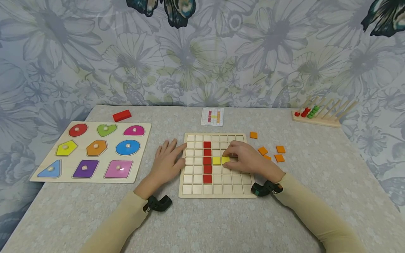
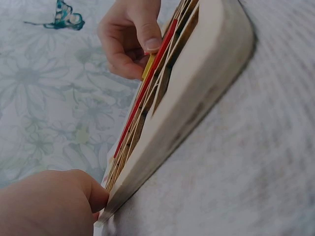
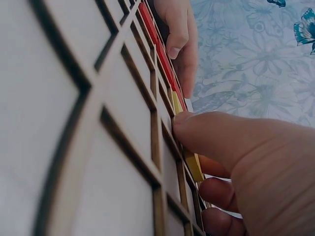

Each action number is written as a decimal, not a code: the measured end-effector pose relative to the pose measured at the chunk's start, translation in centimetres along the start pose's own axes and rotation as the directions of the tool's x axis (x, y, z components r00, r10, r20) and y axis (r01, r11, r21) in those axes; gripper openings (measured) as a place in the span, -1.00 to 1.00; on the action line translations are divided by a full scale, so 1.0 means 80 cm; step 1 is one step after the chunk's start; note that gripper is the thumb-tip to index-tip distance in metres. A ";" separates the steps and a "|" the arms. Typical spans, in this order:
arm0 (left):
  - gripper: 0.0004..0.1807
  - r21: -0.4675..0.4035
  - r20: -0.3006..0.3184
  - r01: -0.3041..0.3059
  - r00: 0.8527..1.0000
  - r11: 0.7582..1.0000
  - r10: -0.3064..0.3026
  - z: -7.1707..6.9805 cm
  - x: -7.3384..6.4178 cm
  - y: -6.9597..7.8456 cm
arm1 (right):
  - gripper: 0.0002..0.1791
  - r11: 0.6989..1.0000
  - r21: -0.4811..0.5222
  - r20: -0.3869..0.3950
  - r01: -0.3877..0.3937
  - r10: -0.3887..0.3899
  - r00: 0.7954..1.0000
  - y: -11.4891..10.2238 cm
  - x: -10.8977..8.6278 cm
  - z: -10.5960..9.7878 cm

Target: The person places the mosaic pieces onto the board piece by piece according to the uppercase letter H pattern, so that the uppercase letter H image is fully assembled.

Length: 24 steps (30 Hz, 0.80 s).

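Observation:
A wooden grid board lies in the middle of the table. One column holds several red square tiles, and a yellow tile sits beside the middle red one. My right hand is over the board's right half, thumb and fingers pinching a second yellow tile at the cell to the right of the first. My left hand lies with fingers extended at the board's left edge, its thumb and index finger touching the rim.
Several orange tiles lie right of the board. Behind it is a pattern card. A shape puzzle with knobbed pieces and a red block stand at left. A bead counting stand is at the back right, before the wall.

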<state>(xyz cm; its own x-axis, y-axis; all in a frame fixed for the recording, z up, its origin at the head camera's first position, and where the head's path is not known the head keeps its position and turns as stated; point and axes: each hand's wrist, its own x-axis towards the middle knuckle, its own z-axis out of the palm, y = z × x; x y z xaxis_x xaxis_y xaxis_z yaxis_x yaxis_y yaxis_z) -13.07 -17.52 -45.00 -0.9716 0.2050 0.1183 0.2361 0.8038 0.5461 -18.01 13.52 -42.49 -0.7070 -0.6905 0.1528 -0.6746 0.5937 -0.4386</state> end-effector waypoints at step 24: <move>-0.38 0.006 0.008 0.010 1.000 1.000 -0.010 0.000 0.001 0.000 | -0.73 0.999 0.042 -0.001 -0.017 0.017 1.000 0.005 -0.002 -0.004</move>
<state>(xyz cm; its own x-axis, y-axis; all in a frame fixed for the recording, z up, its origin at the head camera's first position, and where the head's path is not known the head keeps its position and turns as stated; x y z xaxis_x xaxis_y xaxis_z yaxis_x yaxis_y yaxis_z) -13.17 -17.50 -45.00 -0.9738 0.2010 0.1060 0.2261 0.8092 0.5423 -18.24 14.02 -42.41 -0.7188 -0.6797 0.1460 -0.6529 0.5878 -0.4778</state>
